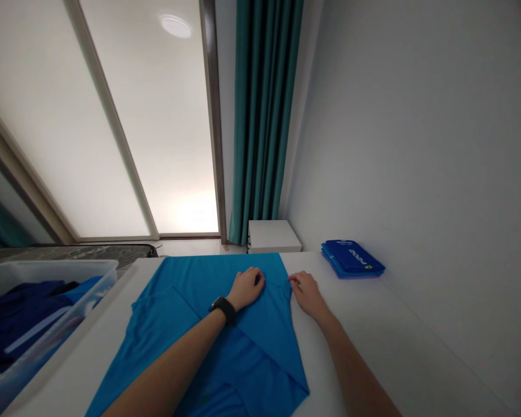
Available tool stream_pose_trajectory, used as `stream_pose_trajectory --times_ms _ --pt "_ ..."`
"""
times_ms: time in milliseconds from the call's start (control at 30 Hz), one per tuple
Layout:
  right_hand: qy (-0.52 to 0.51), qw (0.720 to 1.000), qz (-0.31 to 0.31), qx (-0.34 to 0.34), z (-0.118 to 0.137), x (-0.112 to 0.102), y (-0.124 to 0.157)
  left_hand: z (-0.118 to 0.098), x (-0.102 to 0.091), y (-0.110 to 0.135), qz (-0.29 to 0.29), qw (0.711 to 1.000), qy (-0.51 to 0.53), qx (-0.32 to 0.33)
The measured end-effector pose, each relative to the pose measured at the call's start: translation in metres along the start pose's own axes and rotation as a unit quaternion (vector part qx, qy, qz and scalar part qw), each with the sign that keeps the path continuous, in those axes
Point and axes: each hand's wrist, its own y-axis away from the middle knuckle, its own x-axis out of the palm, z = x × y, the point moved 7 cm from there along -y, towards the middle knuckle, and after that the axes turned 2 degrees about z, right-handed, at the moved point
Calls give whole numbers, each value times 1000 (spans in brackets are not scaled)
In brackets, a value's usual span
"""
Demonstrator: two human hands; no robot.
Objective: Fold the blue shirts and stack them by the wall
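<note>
A bright blue T-shirt [169, 330] lies spread on the white table, with part of it folded over and several creases across it. My left hand [245, 288], with a dark watch [223, 309] on its wrist, rests on the shirt's upper part. Its thumb and fingers are curled together in a pinch on the cloth. At the shirt's right edge, my right hand [307, 294] is closed, finger and thumb pinching the fabric near a corner. The shirt's near end runs out of view at the bottom, and my left forearm hides some of it.
A stack of folded blue garments [351, 258] sits at the table's right, by the wall. On the left stands a clear plastic bin [108, 278] with dark blue clothes inside. Beyond the white table [321, 347] are a small white cabinet [273, 234] and a green curtain [267, 116].
</note>
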Motion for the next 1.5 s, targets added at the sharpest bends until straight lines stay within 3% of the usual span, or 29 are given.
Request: stream_pose_trajectory --times_ms 200,600,1000,1500 --pt "33 999 21 9 6 9 5 1 0 0 -3 1000 13 -16" --pt "51 998 34 17 3 15 4 -12 -5 6 -1 1000 11 17" --pt "35 998 48 9 2 11 6 -12 1 -1 72 997 20 -32" --pt "3 999 24 -22 12 12 6 -12 3 -11 112 994 13 -1"
